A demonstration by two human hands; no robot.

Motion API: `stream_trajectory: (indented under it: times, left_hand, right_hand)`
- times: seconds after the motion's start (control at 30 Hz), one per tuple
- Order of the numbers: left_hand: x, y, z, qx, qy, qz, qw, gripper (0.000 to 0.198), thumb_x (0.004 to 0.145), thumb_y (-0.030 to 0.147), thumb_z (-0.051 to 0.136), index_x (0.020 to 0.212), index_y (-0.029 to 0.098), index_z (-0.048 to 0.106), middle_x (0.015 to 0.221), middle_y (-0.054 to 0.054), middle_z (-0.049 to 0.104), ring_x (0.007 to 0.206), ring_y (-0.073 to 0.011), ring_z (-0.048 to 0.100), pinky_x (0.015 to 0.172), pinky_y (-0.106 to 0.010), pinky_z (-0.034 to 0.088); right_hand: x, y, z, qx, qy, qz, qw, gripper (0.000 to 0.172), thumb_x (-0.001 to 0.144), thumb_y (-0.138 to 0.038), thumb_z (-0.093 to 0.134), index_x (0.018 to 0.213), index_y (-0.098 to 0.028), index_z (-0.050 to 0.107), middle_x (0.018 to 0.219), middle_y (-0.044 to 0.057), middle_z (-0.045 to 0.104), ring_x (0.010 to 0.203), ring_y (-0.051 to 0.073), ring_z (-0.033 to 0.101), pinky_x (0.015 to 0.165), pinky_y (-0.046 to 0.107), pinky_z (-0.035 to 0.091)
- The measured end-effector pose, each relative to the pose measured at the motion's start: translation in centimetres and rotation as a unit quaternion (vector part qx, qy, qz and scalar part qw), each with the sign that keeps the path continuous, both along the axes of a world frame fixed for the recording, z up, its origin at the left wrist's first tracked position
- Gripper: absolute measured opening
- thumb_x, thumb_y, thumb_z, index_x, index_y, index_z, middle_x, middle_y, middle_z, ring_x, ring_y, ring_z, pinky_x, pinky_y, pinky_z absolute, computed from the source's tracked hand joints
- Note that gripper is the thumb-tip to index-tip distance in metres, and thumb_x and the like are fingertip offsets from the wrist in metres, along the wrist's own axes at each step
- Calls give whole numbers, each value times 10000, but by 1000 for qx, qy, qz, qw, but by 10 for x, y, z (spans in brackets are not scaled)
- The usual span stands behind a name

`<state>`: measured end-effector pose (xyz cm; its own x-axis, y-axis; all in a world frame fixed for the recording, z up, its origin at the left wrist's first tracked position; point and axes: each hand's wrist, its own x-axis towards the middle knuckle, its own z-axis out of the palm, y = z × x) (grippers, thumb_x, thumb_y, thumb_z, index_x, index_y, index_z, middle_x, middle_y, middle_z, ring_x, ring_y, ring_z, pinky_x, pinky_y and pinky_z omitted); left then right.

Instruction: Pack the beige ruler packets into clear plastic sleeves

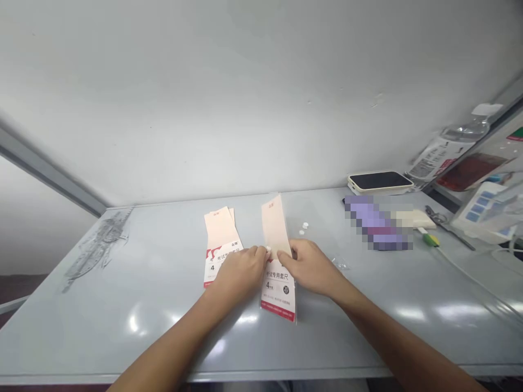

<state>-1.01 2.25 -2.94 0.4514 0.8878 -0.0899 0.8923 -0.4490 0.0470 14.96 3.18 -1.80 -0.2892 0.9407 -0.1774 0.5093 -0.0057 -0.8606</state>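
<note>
A slim ruler-set pack (278,299), pale pink above with a white, red-edged printed label below, lies at the middle of the desk. My right hand (312,267) grips its right edge, thumb on top and fingers underneath. At its left edge, my left hand (243,269) is closed in a pinch on a small white piece (268,251), close against the pack; whether the piece is stuck to it I cannot tell. Similar packs (219,228) lie overlapped to the left, partly hidden behind my left hand. Two small white bits (305,225) rest beyond my right hand.
To the right are a crumpled clear plastic scrap (340,263), a blurred purple item (373,223), a phone (382,180), scissors (447,224) and a cable (461,267). A bottle (449,147) leans in the back right corner. A pale wall (229,109) bounds the grey desk (163,305).
</note>
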Motion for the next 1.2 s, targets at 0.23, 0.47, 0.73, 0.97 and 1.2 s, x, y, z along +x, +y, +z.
stream_trajectory:
  times: [0.23, 0.47, 0.73, 0.97, 1.2]
  left_hand:
    - [2, -3, -1, -26, 23, 1, 999, 190, 771, 52, 297, 841, 161, 436, 764, -60, 539, 585, -157, 512, 470, -252, 331]
    - [3, -2, 1, -51, 7, 9, 999, 160, 772, 71, 308, 793, 171, 431, 721, -53, 541, 566, -156, 514, 476, -255, 334]
    - [7, -4, 1, -64, -23, 67, 995, 148, 810, 158, 309, 758, 170, 447, 667, -52, 559, 514, -165, 515, 437, -260, 287]
    - [6, -1, 0, -60, -91, 109, 988, 253, 836, 253, 290, 641, 177, 432, 540, -23, 500, 460, -137, 470, 430, -253, 262]
    - [3, 2, -5, -80, -114, 109, 984, 221, 828, 281, 281, 702, 189, 437, 554, -23, 522, 458, -153, 461, 424, -249, 261]
  right_hand:
    - [-1, 0, 0, -1, -2, 8, 1000, 194, 714, -268, 394, 539, -184, 388, 527, -20, 441, 460, 89, 354, 410, 223, 229]
    - [-1, 1, -6, 5, 6, 9, 1000, 197, 716, -261, 394, 535, -181, 393, 522, -21, 429, 456, 85, 339, 408, 224, 222]
    - [-6, 1, -16, 26, -3, 19, 999, 217, 742, -266, 372, 542, -187, 343, 528, -32, 402, 465, 83, 329, 418, 222, 218]
    - [-8, -2, -15, 24, 3, 28, 999, 211, 745, -267, 387, 552, -182, 387, 522, -33, 407, 470, 84, 347, 425, 213, 244]
    - [-10, -2, -16, -24, 62, 9, 998, 216, 720, -302, 460, 558, -162, 483, 517, -16, 499, 470, 101, 440, 430, 213, 290]
